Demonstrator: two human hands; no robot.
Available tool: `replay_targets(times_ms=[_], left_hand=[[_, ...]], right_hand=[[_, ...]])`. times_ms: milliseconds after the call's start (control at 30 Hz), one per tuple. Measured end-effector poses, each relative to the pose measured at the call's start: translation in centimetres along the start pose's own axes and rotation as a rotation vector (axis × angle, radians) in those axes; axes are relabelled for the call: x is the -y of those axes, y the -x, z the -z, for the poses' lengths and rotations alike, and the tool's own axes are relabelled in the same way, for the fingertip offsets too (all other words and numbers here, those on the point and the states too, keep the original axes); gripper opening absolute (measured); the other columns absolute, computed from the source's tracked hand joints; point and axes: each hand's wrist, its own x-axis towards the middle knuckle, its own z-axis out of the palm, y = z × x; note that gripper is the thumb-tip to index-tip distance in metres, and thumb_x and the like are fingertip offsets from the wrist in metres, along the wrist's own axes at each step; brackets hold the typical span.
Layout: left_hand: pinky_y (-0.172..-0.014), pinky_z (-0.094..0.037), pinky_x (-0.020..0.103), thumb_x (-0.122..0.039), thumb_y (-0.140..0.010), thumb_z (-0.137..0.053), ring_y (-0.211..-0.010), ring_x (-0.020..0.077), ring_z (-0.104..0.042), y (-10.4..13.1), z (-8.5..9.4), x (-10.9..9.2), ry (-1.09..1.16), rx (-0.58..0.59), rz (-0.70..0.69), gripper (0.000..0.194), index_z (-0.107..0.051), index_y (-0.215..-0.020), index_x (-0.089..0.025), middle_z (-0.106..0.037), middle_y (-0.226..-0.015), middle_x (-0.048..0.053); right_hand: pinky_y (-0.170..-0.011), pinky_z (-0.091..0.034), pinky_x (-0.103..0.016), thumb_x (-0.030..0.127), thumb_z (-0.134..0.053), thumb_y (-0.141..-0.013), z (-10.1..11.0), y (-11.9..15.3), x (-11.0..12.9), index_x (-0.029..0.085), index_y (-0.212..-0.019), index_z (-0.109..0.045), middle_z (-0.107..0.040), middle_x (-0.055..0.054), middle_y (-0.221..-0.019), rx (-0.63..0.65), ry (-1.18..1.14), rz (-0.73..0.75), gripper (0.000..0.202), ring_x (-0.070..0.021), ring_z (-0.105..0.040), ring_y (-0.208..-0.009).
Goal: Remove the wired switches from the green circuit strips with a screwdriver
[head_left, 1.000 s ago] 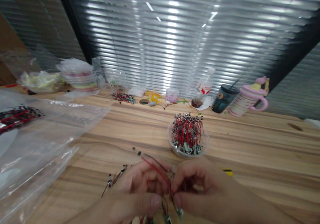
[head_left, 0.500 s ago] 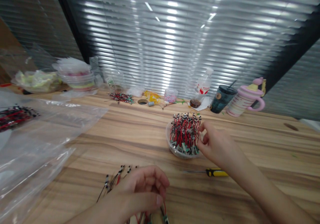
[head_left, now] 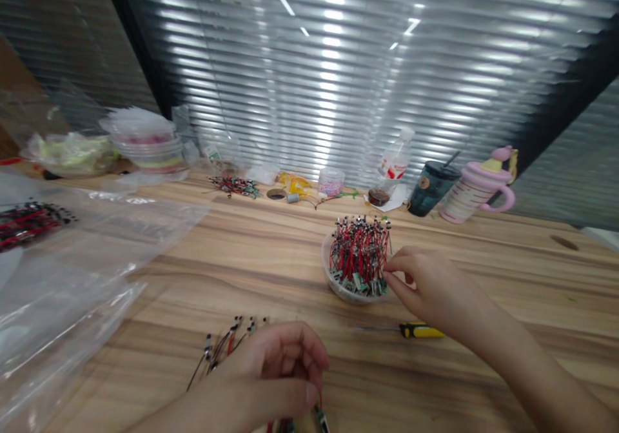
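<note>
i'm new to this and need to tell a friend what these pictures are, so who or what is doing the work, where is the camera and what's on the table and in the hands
There is no machine: these are a person's bare hands, and every picture comes from one camera worn on the head, looking forward and down. On the wooden table stands a clear bowl packed with red-and-black wired parts. The right hand's fingertips are at their edge; whether they grip one is unclear. The left hand is curled, with wires below its thumb, perhaps held. Nearby lies a yellow-and-black screwdriver; further back are a bottle, a dark cup and a pink mug.
</note>
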Motion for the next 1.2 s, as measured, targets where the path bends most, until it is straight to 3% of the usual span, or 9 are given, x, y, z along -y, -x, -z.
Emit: replay_targets(times_ms=[200,433,567,700,900,967,1067,1100,1200], left_hand=[[-0.067,-0.035,0.025,-0.024,-0.070,-0.070,-0.077,0.0137,-0.052,0.1,0.1,-0.1,-0.038,-0.006,0.014,0.025,-0.059,-0.090,-0.013,-0.061,-0.084,0.002],[-0.060,-0.033,0.023,-0.029,-0.069,-0.068,-0.071,0.0119,-0.049,-0.3,-0.1,-0.4,-0.091,-0.016,0.028,0.029,-0.056,-0.090,-0.013,-0.059,-0.082,0.001],[-0.054,-0.032,0.024,-0.031,-0.077,-0.057,-0.061,0.0123,-0.044,0.0,0.2,-0.1,-0.524,-0.150,-0.087,0.018,-0.056,-0.086,-0.015,-0.051,-0.069,-0.001],[-0.071,-0.040,0.027,-0.017,-0.088,-0.045,-0.081,0.0155,-0.053,0.6,1.1,0.1,-1.104,-0.181,-0.316,0.016,-0.060,-0.084,-0.019,-0.058,-0.087,0.002],[-0.080,-0.043,0.031,-0.004,-0.083,-0.041,-0.092,0.0189,-0.053,0.6,1.7,0.0,-1.223,-0.201,-0.339,0.023,-0.058,-0.090,-0.017,-0.056,-0.098,0.006],[-0.079,-0.043,0.032,-0.005,-0.080,-0.043,-0.092,0.0194,-0.053,0.7,2.1,-0.1,-1.227,-0.240,-0.336,0.019,-0.057,-0.087,-0.016,-0.056,-0.095,0.006],[-0.071,-0.041,0.030,-0.007,-0.078,-0.047,-0.085,0.0187,-0.052,0.7,2.9,0.0,-1.267,-0.226,-0.305,0.015,-0.058,-0.079,-0.017,-0.056,-0.090,0.004],[-0.070,-0.040,0.029,-0.007,-0.078,-0.048,-0.084,0.0183,-0.052,0.8,3.1,0.0,-1.271,-0.208,-0.290,0.014,-0.058,-0.077,-0.017,-0.056,-0.088,0.004],[-0.072,-0.040,0.028,-0.006,-0.079,-0.045,-0.084,0.0175,-0.052,0.7,3.2,-0.1,-1.261,-0.174,-0.274,0.016,-0.057,-0.076,-0.017,-0.056,-0.088,0.004]], right_hand=[[-0.080,-0.017,-0.001,0.038,-0.031,-0.086,-1.2,-1.2,-0.4,0.030,-0.109,-0.064,-0.051,0.006,-0.117,-0.100,-0.057,0.111,0.041,0.0108,-0.038,-0.092],[-0.073,-0.005,-0.010,0.045,-0.028,-0.085,-0.7,-1.0,0.3,0.023,-0.105,-0.063,-0.054,0.001,-0.105,-0.015,0.062,-0.070,0.046,0.0108,-0.021,-0.072],[-0.074,-0.005,-0.010,0.043,-0.025,-0.087,-0.7,-1.1,0.4,0.019,-0.101,-0.063,-0.054,0.000,-0.104,0.061,0.085,-0.008,0.047,0.0100,-0.013,-0.070],[-0.077,-0.004,-0.008,0.042,-0.026,-0.089,-0.7,-1.1,-0.1,0.018,-0.098,-0.064,-0.053,0.000,-0.108,0.083,0.061,0.150,0.045,0.0102,-0.018,-0.076],[-0.073,-0.005,-0.007,0.046,-0.028,-0.089,-1.1,1.7,1.1,0.021,-0.096,-0.065,-0.051,-0.001,-0.102,-0.156,-0.106,0.103,0.045,0.0090,-0.023,-0.078],[-0.069,-0.004,-0.007,0.043,-0.029,-0.089,-2.7,3.0,2.5,0.019,-0.091,-0.065,-0.053,0.000,-0.097,-0.010,-0.161,0.209,0.043,0.0092,-0.022,-0.073],[-0.061,-0.002,-0.009,0.046,-0.048,-0.080,-5.9,4.0,4.9,0.022,-0.105,-0.064,-0.055,0.003,-0.098,0.537,0.026,0.423,0.038,0.0074,-0.008,-0.062],[-0.060,-0.001,-0.010,0.042,-0.048,-0.081,-6.8,4.1,5.5,0.021,-0.111,-0.061,-0.056,0.003,-0.102,0.636,0.109,0.419,0.039,0.0069,-0.006,-0.060],[-0.059,-0.002,-0.012,0.024,-0.036,-0.085,-8.6,3.9,6.2,0.025,-0.126,-0.053,-0.053,0.003,-0.114,0.668,0.131,0.355,0.044,0.0060,-0.003,-0.059]])
